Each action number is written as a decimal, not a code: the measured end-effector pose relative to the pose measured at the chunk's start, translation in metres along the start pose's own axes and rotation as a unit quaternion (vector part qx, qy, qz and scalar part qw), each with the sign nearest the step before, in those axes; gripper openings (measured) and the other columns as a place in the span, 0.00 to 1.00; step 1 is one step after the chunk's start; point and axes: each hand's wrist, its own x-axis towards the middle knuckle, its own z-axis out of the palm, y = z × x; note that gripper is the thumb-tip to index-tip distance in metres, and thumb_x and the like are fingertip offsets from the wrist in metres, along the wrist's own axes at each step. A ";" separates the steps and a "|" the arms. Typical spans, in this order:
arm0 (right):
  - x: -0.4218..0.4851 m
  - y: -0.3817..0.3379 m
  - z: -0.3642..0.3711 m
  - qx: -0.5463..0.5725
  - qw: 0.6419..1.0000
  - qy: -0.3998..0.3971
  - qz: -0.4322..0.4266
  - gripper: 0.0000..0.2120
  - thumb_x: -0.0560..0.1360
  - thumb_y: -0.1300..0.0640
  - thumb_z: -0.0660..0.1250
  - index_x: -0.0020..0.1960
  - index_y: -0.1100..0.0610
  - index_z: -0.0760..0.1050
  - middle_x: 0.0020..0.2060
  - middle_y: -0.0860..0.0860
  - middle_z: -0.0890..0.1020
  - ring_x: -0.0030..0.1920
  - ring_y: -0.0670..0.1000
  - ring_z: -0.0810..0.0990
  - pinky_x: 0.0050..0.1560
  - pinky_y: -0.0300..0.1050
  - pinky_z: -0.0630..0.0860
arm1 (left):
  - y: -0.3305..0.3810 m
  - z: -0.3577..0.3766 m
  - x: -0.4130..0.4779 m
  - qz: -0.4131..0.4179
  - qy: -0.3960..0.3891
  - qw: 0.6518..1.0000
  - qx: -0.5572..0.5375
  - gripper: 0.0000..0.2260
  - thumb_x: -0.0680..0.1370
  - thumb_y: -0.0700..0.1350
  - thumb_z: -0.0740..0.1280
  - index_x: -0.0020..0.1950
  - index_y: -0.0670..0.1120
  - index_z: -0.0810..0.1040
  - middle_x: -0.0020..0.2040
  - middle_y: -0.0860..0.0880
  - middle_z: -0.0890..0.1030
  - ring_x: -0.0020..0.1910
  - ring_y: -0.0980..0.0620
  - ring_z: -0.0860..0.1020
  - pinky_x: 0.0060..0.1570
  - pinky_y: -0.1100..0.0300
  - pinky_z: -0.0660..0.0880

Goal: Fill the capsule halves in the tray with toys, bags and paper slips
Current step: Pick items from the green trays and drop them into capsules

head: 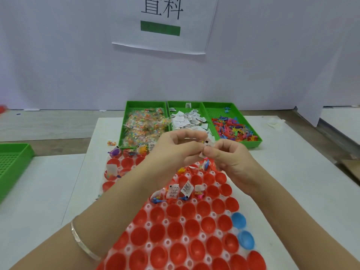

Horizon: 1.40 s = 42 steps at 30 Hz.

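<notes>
A white tray (186, 238) of red capsule halves (173, 211), with two blue ones (238, 220) at its right edge, lies in front of me. Several far halves hold paper slips (174, 190), small toys and bags. My left hand (175, 151) and my right hand (229, 160) meet above the tray's far end. Together they pinch a small white paper slip (206, 148) with a black mark. Just under it a blue toy (206, 163) sticks out.
Three green bins stand at the back: clear bags (144, 125) on the left, paper slips (188, 119) in the middle, colourful plastic toys (231, 129) on the right. Another green bin (13, 162) sits at the far left. A white wall with a printed sign (163, 22) stands behind.
</notes>
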 end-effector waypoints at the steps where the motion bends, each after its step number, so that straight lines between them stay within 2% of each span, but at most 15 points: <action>1: -0.004 0.000 -0.001 -0.020 1.000 0.018 -0.010 0.14 0.55 0.50 0.79 0.31 0.53 0.75 0.28 0.49 0.73 0.26 0.44 0.66 0.28 0.35 0.66 | -0.002 0.003 -0.003 -0.004 -0.004 1.000 -0.001 0.07 0.72 0.34 0.72 0.49 0.42 0.82 0.44 0.44 0.85 0.44 0.49 0.84 0.43 0.62 0.80; 3: -0.011 0.000 -0.002 -0.061 0.997 0.043 -0.030 0.17 0.56 0.51 0.79 0.36 0.55 0.74 0.28 0.50 0.70 0.27 0.45 0.67 0.27 0.32 0.67 | -0.005 0.007 -0.008 -0.011 -0.004 1.000 0.003 0.06 0.71 0.35 0.73 0.47 0.41 0.82 0.44 0.44 0.85 0.43 0.49 0.84 0.43 0.61 0.81; 6: -0.020 -0.001 -0.003 -0.086 0.995 0.036 -0.026 0.27 0.56 0.53 0.79 0.51 0.53 0.72 0.37 0.55 0.71 0.37 0.52 0.69 0.36 0.36 0.73 | -0.012 0.011 -0.012 -0.043 0.012 0.998 -0.047 0.05 0.73 0.32 0.70 0.47 0.39 0.82 0.43 0.43 0.85 0.40 0.49 0.84 0.40 0.60 0.81; 8: -0.024 -0.002 -0.004 -0.010 1.000 0.022 -0.012 0.30 0.58 0.61 0.81 0.55 0.53 0.71 0.37 0.53 0.71 0.35 0.50 0.70 0.38 0.40 0.72 | -0.017 0.012 -0.015 -0.067 0.041 0.992 -0.100 0.05 0.73 0.32 0.70 0.46 0.39 0.83 0.43 0.41 0.84 0.39 0.48 0.84 0.36 0.61 0.81; 10: -0.027 -0.004 -0.004 0.141 0.990 0.006 0.005 0.21 0.62 0.65 0.69 0.54 0.56 0.72 0.33 0.49 0.70 0.30 0.45 0.68 0.33 0.39 0.68 | -0.023 0.012 -0.018 -0.075 0.079 0.986 -0.126 0.06 0.73 0.32 0.70 0.47 0.39 0.82 0.45 0.40 0.85 0.42 0.46 0.84 0.35 0.61 0.81; 12: -0.032 -0.005 -0.005 0.217 0.976 -0.011 0.028 0.20 0.61 0.62 0.60 0.53 0.59 0.74 0.33 0.49 0.69 0.31 0.45 0.66 0.33 0.40 0.64 | -0.027 0.009 -0.021 -0.077 0.102 0.982 -0.142 0.07 0.72 0.33 0.71 0.50 0.39 0.82 0.44 0.41 0.85 0.41 0.47 0.84 0.35 0.60 0.81; 17: -0.041 -0.004 -0.003 0.094 0.995 -0.009 0.017 0.22 0.71 0.73 0.48 0.52 0.63 0.78 0.35 0.52 0.71 0.34 0.45 0.67 0.36 0.39 0.65 | -0.030 0.012 -0.021 -0.071 0.137 0.980 -0.123 0.08 0.70 0.35 0.74 0.48 0.39 0.83 0.40 0.44 0.85 0.35 0.52 0.83 0.32 0.63 0.79; 19: -0.045 -0.006 -0.003 0.045 0.999 -0.005 -0.004 0.21 0.74 0.75 0.53 0.53 0.60 0.79 0.33 0.49 0.78 0.34 0.45 0.75 0.36 0.36 0.73 | -0.028 0.016 -0.018 -0.055 0.141 0.982 -0.109 0.08 0.68 0.35 0.75 0.47 0.38 0.83 0.38 0.44 0.85 0.34 0.52 0.83 0.33 0.64 0.79; 21: -0.047 -0.002 -0.008 -0.003 0.999 0.027 -0.036 0.17 0.74 0.73 0.63 0.53 0.55 0.80 0.37 0.48 0.83 0.40 0.46 0.81 0.41 0.35 0.77 | -0.027 0.019 -0.016 -0.035 0.143 0.985 -0.086 0.09 0.66 0.36 0.75 0.45 0.38 0.82 0.37 0.44 0.85 0.34 0.51 0.83 0.33 0.64 0.79; 24: -0.052 0.002 -0.013 0.007 0.992 0.100 -0.080 0.11 0.66 0.63 0.75 0.47 0.55 0.82 0.43 0.53 0.86 0.46 0.50 0.83 0.45 0.36 0.78 | -0.029 0.024 -0.017 -0.013 0.133 0.990 -0.052 0.11 0.63 0.37 0.77 0.44 0.38 0.83 0.39 0.42 0.84 0.38 0.47 0.84 0.36 0.62 0.79; 29: -0.052 0.003 -0.007 0.121 0.989 0.066 -0.057 0.11 0.59 0.57 0.77 0.40 0.55 0.84 0.45 0.55 0.85 0.47 0.51 0.84 0.46 0.37 0.79 | -0.033 0.029 -0.022 -0.032 0.094 0.990 -0.103 0.12 0.62 0.37 0.76 0.44 0.37 0.82 0.40 0.41 0.85 0.40 0.48 0.84 0.40 0.61 0.81; 33: -0.052 -0.002 -0.008 0.092 0.995 0.032 -0.022 0.15 0.61 0.57 0.75 0.46 0.61 0.82 0.36 0.54 0.83 0.35 0.47 0.80 0.36 0.37 0.77 | -0.029 0.031 -0.023 -0.026 0.095 0.987 -0.125 0.10 0.62 0.36 0.75 0.42 0.38 0.82 0.39 0.42 0.84 0.39 0.49 0.84 0.41 0.61 0.81; 37: -0.053 -0.007 -0.008 0.040 0.998 0.035 -0.026 0.16 0.63 0.57 0.74 0.49 0.62 0.81 0.36 0.58 0.84 0.36 0.52 0.82 0.37 0.41 0.80 | -0.025 0.029 -0.024 -0.069 0.068 0.978 -0.183 0.10 0.65 0.34 0.73 0.46 0.36 0.82 0.43 0.40 0.85 0.38 0.48 0.84 0.37 0.61 0.81; 40: -0.052 -0.008 -0.004 -0.014 0.998 0.048 -0.042 0.12 0.64 0.55 0.75 0.45 0.59 0.83 0.38 0.57 0.84 0.36 0.50 0.82 0.35 0.40 0.79 | -0.024 0.022 -0.025 -0.122 0.033 0.964 -0.236 0.15 0.69 0.33 0.71 0.55 0.33 0.81 0.51 0.38 0.83 0.43 0.49 0.84 0.44 0.60 0.82; 42: -0.051 -0.008 -0.002 -0.034 0.997 0.059 -0.044 0.08 0.65 0.57 0.76 0.43 0.57 0.83 0.40 0.58 0.83 0.37 0.49 0.82 0.34 0.40 0.78 | -0.025 0.018 -0.026 -0.141 0.019 0.956 -0.256 0.13 0.69 0.34 0.71 0.54 0.33 0.82 0.53 0.39 0.83 0.45 0.50 0.83 0.47 0.59 0.81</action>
